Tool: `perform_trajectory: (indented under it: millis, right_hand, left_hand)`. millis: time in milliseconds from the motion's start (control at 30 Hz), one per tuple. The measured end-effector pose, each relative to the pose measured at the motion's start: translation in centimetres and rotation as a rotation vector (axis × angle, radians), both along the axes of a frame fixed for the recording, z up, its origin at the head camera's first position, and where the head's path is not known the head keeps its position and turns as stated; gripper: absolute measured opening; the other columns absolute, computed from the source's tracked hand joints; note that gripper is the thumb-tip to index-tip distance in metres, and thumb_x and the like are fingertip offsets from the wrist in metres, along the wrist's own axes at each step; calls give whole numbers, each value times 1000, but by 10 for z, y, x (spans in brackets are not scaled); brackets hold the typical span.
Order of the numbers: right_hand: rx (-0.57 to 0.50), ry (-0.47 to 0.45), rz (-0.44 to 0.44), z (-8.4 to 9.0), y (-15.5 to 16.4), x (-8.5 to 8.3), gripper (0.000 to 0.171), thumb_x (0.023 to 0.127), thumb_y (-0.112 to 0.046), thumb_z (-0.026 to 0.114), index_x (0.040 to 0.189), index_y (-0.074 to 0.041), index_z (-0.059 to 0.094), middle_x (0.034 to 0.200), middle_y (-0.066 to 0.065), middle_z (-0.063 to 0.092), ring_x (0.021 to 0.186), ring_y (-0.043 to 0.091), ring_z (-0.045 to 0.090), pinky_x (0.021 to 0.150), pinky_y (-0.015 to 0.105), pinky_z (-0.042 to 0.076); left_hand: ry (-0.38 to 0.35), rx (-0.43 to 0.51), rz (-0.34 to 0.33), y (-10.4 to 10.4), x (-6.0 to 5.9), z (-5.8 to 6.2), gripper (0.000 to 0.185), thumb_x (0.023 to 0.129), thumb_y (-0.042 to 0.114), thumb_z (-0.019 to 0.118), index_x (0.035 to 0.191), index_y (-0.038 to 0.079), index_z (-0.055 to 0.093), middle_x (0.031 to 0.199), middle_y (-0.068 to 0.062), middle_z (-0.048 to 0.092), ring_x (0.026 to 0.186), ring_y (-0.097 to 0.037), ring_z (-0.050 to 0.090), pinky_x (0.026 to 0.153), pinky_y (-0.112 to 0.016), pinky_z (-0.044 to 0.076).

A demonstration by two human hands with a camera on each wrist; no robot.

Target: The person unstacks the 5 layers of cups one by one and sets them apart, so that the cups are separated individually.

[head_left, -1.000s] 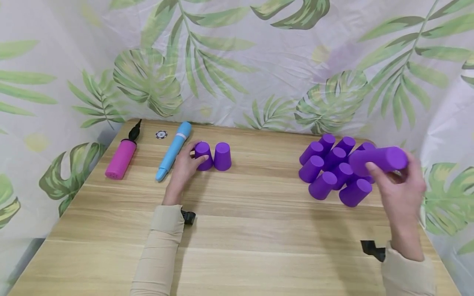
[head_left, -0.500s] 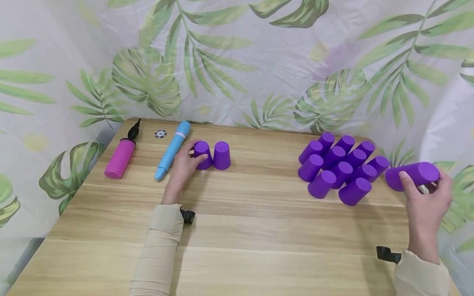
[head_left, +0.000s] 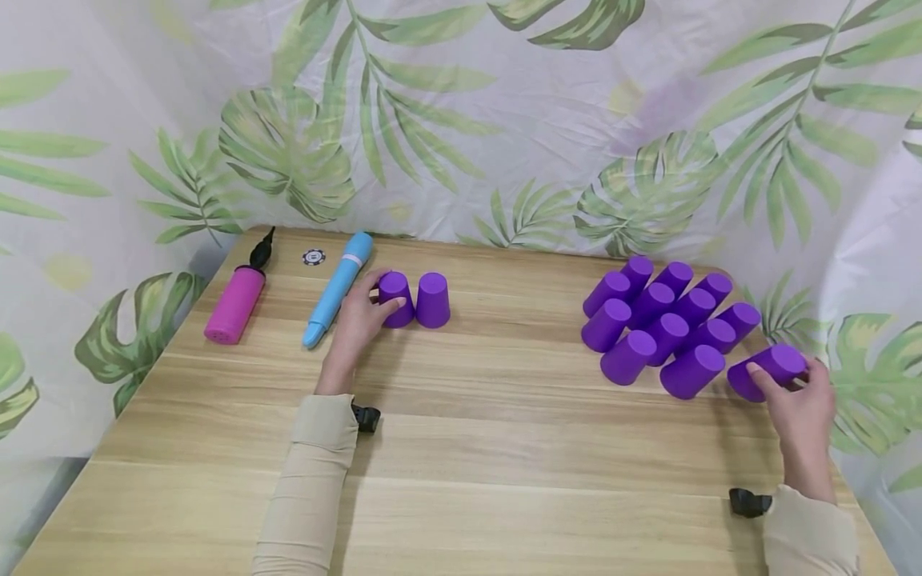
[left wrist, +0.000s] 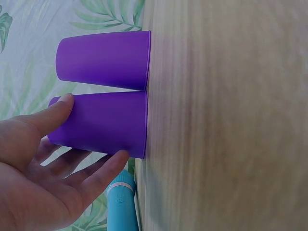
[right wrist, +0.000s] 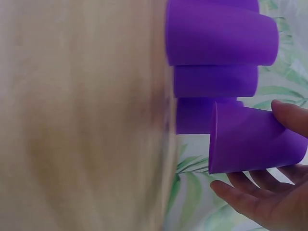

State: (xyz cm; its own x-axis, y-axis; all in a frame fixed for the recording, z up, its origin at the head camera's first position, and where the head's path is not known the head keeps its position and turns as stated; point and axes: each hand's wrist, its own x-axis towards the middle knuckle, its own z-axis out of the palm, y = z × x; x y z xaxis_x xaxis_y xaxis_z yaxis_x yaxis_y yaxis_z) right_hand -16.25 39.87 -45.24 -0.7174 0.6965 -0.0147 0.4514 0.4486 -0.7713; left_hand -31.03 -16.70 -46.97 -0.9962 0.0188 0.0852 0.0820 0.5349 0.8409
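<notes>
Upside down on the table stands a purple cup (head_left: 396,298), held by my left hand (head_left: 358,320) with thumb and fingers round its sides. Just right of it is a second purple cup (head_left: 433,301), also inverted. At the table's right side my right hand (head_left: 803,408) grips another purple cup (head_left: 765,373) between thumb and fingers. In the right wrist view this gripped cup (right wrist: 257,137) is tilted, its rim apart from the tabletop. Beside it several inverted purple cups (head_left: 666,328) stand in a close group.
A blue cylindrical tool with a white band (head_left: 338,290) lies left of my left hand. Farther left are a pink balloon pump with a black nozzle (head_left: 236,306) and a poker chip (head_left: 314,257). A leaf-print cloth (head_left: 461,120) hangs behind the wooden table (head_left: 504,448).
My right hand has carried its cup from over the back of the group out to the right, then down and nearer, beside the group's front. The left hand stays on its cup.
</notes>
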Motion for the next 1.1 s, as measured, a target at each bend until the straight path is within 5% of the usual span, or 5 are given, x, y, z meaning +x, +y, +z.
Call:
perform_trajectory:
  millis: [333,600,733,967,1100]
  right_hand:
    - [-8,-23,72,-14,3,-6,73,87,-34,70,147,-8,35,137,15,44,111,26,48,82,16,43]
    - [0,-34,109,-17,1,-13,74,89,-31,67,148,-4,31,142,18,41,120,32,45,95,25,46]
    - [24,-32,151,-18,2,-14,73,90,-28,67,147,0,31,141,21,41,121,36,44,91,22,47]
    - [34,-50,216,-20,3,-14,75,91,-30,64,148,2,26,143,28,38,126,43,40,103,46,42]
    - [44,-59,222,-20,3,-14,75,92,-30,63,148,3,26,143,30,38,126,44,40,103,47,42]
  left_hand:
    - [14,-13,0,0,0,-1,57,90,14,68,141,3,44,135,-23,51,124,-36,50,103,-47,45]
    - [3,-10,1,0,-1,0,57,91,15,68,141,4,44,136,-22,51,124,-37,50,103,-47,46]
    - [12,-5,-5,0,-1,0,57,91,14,68,141,3,44,136,-22,51,125,-35,49,104,-47,45]
    - [11,-8,-3,0,-1,0,58,90,14,68,141,2,44,136,-21,51,126,-34,48,104,-46,44]
    - [18,-8,-4,0,-1,0,57,90,14,68,141,2,44,136,-21,51,126,-34,48,104,-46,44]
